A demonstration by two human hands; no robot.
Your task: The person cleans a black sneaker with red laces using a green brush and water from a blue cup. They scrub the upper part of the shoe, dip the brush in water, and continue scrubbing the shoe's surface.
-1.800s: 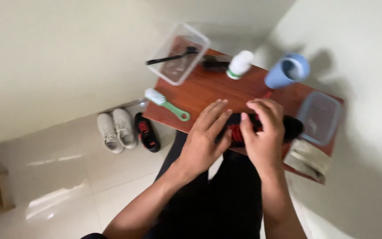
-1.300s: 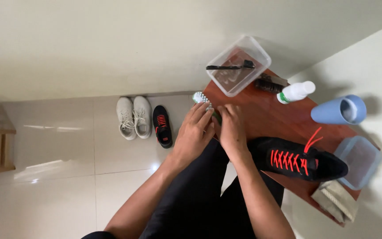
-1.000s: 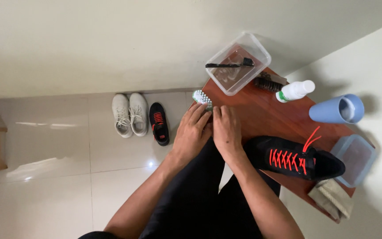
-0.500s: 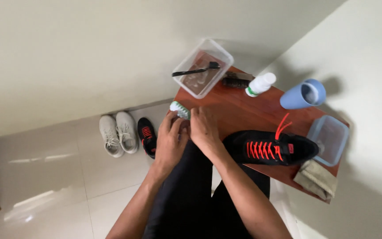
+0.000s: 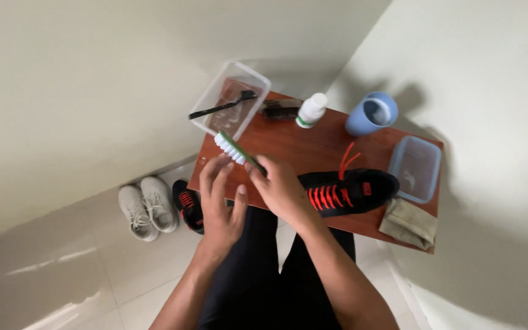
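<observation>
Holding a green-handled scrub brush [image 5: 234, 149] in a closed right-hand [image 5: 280, 188] grip, bristle head raised over the worktop's [image 5: 300, 143] left end, left hand [image 5: 221, 205] spread open just beside it, black shoe with red laces [image 5: 344, 190] lying to the right, clear tub [image 5: 230, 101] behind.

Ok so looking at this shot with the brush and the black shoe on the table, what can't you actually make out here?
All in the head view:
- Brush handle: its rear end is hidden inside the right hand, so the grip itself cannot be judged.
- Black shoe toe: covered by the same hand.
- Blue cup: contents too small to tell.
- Second black shoe on the floor: partly hidden by the table edge and the left hand.
</observation>
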